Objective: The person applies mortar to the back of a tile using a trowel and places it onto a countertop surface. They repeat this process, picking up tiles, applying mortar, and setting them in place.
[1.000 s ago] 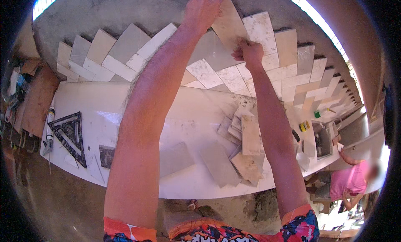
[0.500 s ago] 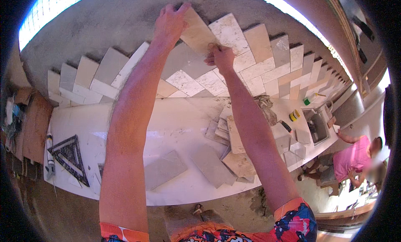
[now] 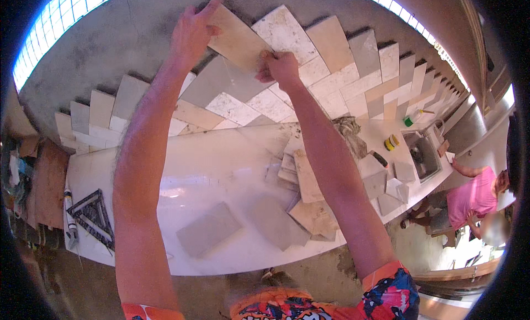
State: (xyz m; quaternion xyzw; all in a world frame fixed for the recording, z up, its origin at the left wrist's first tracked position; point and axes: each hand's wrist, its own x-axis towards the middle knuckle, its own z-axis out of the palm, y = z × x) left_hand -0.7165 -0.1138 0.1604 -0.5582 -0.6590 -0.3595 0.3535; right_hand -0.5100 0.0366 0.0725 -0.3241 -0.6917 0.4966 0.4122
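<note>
A beige rectangular tile lies tilted against the wall, at the top of a herringbone pattern of tiles. My left hand is closed around its upper left end, thumb on the front face. At its lower right end, the fingers of my right hand are bent in against the edge. A white marbled tile sits just to the right of the beige one. Grey tiles are below it, partly covered by my arms. The fingertips behind the beige tile are hidden.
Below the wall runs a white countertop with loose grey tiles and a stack of tiles. A black triangular frame and a caulking tube lie left. Right are a yellow tub, a sink and a person in pink.
My view has shifted, so the wall and both arms appear farther left. Both hands stay on the beige tile, which sits slightly lower against the white marbled tile beside it.
</note>
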